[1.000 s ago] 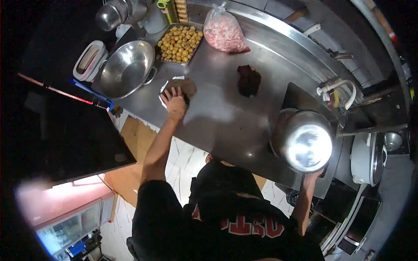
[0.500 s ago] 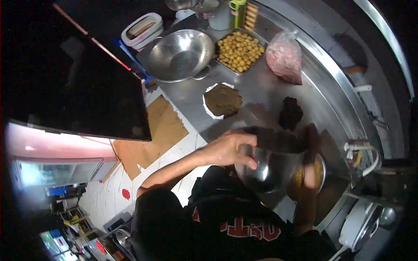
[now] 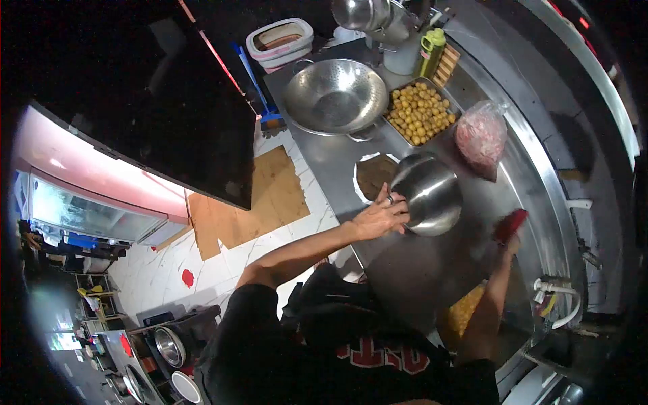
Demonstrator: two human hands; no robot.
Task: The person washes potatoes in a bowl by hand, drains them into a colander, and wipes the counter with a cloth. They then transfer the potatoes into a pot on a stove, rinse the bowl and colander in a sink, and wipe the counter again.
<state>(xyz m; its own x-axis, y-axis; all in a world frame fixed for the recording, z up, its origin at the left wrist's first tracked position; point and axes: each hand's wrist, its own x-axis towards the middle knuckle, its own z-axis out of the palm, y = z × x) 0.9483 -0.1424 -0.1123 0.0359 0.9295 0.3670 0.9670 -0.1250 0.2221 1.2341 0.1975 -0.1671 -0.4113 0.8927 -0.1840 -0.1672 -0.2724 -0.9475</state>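
Observation:
My left hand [image 3: 383,217] grips the rim of a shiny steel bowl [image 3: 432,199], its fingers closed at the bowl's left side. The bowl is tilted, with its inside showing, and overlaps the right part of a white-edged plate [image 3: 356,181] of brown stuff. To the right, my right hand [image 3: 511,244] is closed on a crumpled red cloth [image 3: 511,226] at the steel counter [image 3: 405,270]; its fingertips are partly hidden. Below my right forearm, yellow food [image 3: 466,307] shows in a container that the arm partly covers.
A large steel colander [image 3: 335,98] stands at the back left of the counter. Beside it are a tray of small round potatoes [image 3: 420,113], a green bottle [image 3: 432,50] and a clear bag of pinkish contents [image 3: 482,140]. A white tap [image 3: 563,287] is at the right.
My left hand has carried the bowl away from my body, toward the brown-filled plate. My right hand has left the yellow food's container and taken hold of the cloth. The view has shifted.

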